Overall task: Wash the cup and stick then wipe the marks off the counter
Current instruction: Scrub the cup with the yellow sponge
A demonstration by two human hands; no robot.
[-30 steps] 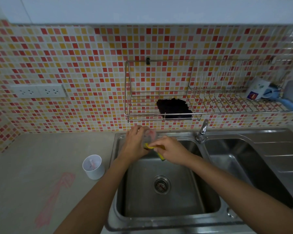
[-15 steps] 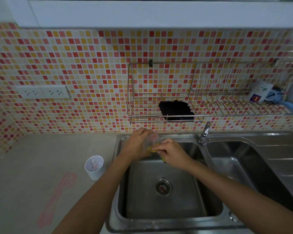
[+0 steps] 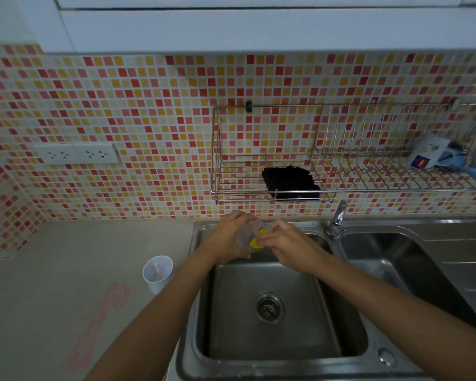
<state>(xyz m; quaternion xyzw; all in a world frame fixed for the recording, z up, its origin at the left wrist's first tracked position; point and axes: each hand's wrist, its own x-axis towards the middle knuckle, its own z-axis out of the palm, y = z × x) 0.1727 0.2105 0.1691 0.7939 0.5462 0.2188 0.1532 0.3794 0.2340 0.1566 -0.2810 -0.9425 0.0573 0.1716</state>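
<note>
Dim, flat light leaves only soft shadows; the sink basin (image 3: 231, 328) below the grip of the left hand (image 3: 230, 239) and right hand (image 3: 290, 246) sits in grey shade, and pale glare streaks the drainboard (image 3: 465, 243) right of the grip. The clear cup (image 3: 243, 234) and yellow sponge (image 3: 256, 243) in the grip are blurred soft, while the tiles (image 3: 149, 119) and wire rack (image 3: 382, 190) above it bow toward the edges.

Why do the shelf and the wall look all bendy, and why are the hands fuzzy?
Head view: the wide-angle lens bows straight lines, so the wire rack and tile rows curve near the edges. Head view: light is dim, with glare on the sink rim. Head view: the left hand gripping the clear cup and the right hand pinching the yellow sponge look slightly blurred.
</note>
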